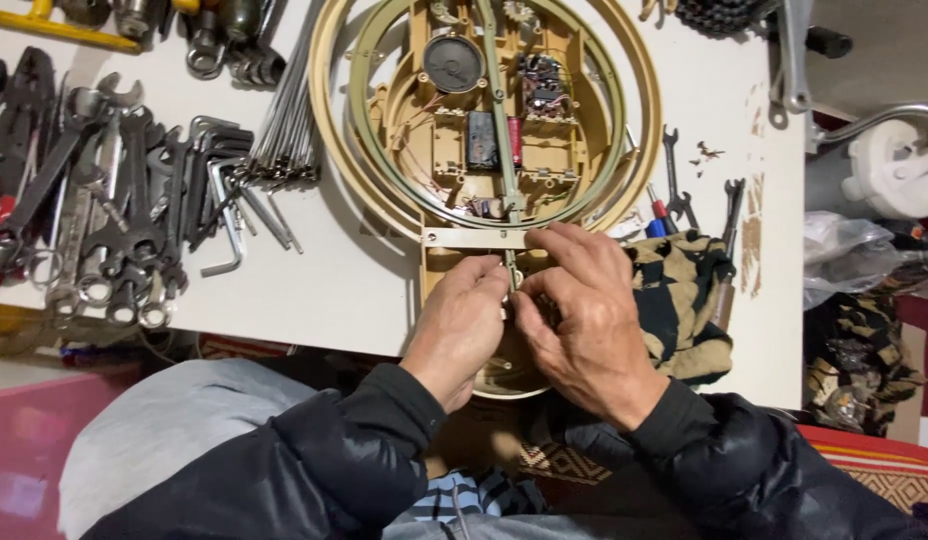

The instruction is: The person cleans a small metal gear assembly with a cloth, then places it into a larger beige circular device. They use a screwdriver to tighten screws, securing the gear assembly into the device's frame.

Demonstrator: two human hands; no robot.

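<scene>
Both hands meet fingertip to fingertip over the lower part of the tan clock back (484,150) on the white table (314,290): left hand (462,325) and right hand (582,320) pinch a small part, too hidden to identify.

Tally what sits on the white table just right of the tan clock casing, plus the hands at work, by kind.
Hands: 2, the left hand and right hand, both on the lower end of the tan clock casing
Small black spanners: 2
Patterned cloth: 1
Screwdriver with red and blue handle: 1
Total: 6
</scene>
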